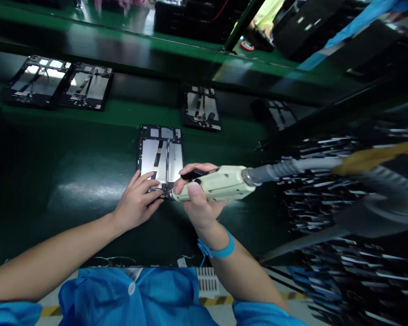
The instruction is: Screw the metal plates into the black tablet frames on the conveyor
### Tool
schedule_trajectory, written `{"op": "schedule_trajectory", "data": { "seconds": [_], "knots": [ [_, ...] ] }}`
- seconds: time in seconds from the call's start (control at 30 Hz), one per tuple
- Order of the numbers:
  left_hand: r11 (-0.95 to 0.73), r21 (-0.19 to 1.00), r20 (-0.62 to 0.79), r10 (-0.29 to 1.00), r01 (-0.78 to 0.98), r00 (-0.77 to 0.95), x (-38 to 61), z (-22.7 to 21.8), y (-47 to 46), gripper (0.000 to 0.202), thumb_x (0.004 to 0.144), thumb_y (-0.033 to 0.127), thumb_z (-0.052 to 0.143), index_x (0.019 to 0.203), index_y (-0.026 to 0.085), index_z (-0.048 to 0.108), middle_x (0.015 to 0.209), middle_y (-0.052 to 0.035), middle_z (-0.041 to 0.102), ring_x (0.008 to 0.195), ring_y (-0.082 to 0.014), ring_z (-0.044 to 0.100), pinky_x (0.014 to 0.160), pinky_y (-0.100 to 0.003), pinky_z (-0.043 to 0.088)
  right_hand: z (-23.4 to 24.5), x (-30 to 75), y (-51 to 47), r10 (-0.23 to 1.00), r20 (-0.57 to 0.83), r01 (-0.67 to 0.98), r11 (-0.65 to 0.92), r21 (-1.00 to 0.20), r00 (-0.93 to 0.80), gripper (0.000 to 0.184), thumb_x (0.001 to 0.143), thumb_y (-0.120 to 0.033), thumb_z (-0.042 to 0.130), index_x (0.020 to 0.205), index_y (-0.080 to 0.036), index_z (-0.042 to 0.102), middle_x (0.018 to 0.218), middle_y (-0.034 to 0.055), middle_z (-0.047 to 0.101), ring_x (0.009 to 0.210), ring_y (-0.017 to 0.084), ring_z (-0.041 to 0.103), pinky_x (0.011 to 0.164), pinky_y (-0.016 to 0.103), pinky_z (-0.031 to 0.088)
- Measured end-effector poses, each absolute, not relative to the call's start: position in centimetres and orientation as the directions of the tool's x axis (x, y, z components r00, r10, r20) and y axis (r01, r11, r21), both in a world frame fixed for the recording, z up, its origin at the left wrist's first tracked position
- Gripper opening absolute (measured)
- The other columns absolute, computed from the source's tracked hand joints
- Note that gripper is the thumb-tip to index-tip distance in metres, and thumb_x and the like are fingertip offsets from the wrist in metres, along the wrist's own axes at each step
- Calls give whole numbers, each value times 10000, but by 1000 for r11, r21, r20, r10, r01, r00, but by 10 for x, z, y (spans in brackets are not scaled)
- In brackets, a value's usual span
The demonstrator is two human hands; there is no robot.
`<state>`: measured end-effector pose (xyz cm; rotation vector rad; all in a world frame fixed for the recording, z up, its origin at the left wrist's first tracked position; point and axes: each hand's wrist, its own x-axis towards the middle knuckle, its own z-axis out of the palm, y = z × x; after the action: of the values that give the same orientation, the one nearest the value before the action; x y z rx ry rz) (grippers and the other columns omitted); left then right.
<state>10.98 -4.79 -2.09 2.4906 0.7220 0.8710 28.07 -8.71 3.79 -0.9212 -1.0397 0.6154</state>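
In the head view an opened tablet (174, 158) lies on the green bench, its inside facing up, with a silver panel, a slanted dark ribbon cable and a black frame. My left hand (138, 198) rests with fingers stretched out over the lower left part of the tablet, fingertips touching its bottom edge. My right hand (202, 206) is wrapped round a pale electric screwdriver (229, 183), held almost level. Its tip points left at the tablet's bottom edge, close to my left fingertips; whether it touches a screw I cannot tell.
Two opened tablets (86, 87) lie at the back left. A small stack with another opened tablet (201, 107) stands behind the middle one. A grey hose (292, 166) runs right from the screwdriver. Racks of many thin parts (313, 194) stand at the right. A shelf edge (129, 37) crosses the back.
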Motion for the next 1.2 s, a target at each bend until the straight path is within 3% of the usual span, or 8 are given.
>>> {"op": "schedule_trajectory", "data": {
  "seconds": [0.23, 0.53, 0.73, 0.9, 1.07, 1.2],
  "knots": [
    [-801, 477, 461, 578, 361, 673, 110, -20, -49, 177, 985, 183, 640, 1082, 219, 784, 1230, -84, 725, 1324, -335, 597, 1147, -644, 439, 31, 281, -89, 808, 475, 12, 503, -864, 349, 300, 934, -316, 702, 1206, -281, 582, 1040, 19, 666, 588, 101, 658, 582, 287, 595],
    [-800, 477, 445, 578, 365, 684, 109, -22, -48, 175, 991, 188, 626, 1047, 237, 784, 1257, -73, 719, 1324, -315, 601, 1170, -625, 423, 24, 280, -91, 834, 453, 87, 450, -889, 316, 295, 898, -270, 712, 1166, -260, 590, 969, 20, 646, 746, 157, 682, 684, 337, 608],
    [-814, 457, 463, 561, 358, 686, 105, -25, -48, 202, 1000, 185, 601, 1089, 226, 777, 1254, -110, 715, 1313, -325, 607, 1144, -647, 437, 26, 271, -91, 783, 536, 190, 501, -844, 315, 266, 856, -240, 733, 1091, -248, 610, 920, 21, 683, 793, 176, 697, 759, 364, 631],
    [-824, 451, 470, 547, 344, 693, 104, -25, -46, 180, 992, 180, 625, 1085, 219, 775, 1221, -104, 725, 1302, -329, 612, 1121, -655, 456, 39, 294, -83, 732, 547, 178, 525, -833, 406, 248, 879, -289, 715, 1104, -259, 614, 959, 11, 696, 648, 128, 668, 599, 296, 600],
    [-813, 468, 464, 559, 346, 687, 105, -23, -47, 163, 988, 181, 642, 1060, 211, 785, 1217, -98, 734, 1303, -313, 620, 1150, -642, 447, 43, 358, -61, 458, 577, 333, 509, -794, 677, 189, 896, -304, 688, 1055, -252, 600, 888, -23, 667, 487, 74, 595, 454, 232, 502],
    [-805, 479, 450, 567, 349, 689, 105, -21, -47, 173, 994, 189, 634, 1067, 218, 789, 1221, -94, 737, 1308, -311, 621, 1154, -649, 445, 29, 384, -49, 465, 538, 385, 387, -838, 703, 253, 872, -358, 707, 1064, -234, 599, 855, -23, 675, 472, 79, 584, 464, 245, 508]
  ]
}}
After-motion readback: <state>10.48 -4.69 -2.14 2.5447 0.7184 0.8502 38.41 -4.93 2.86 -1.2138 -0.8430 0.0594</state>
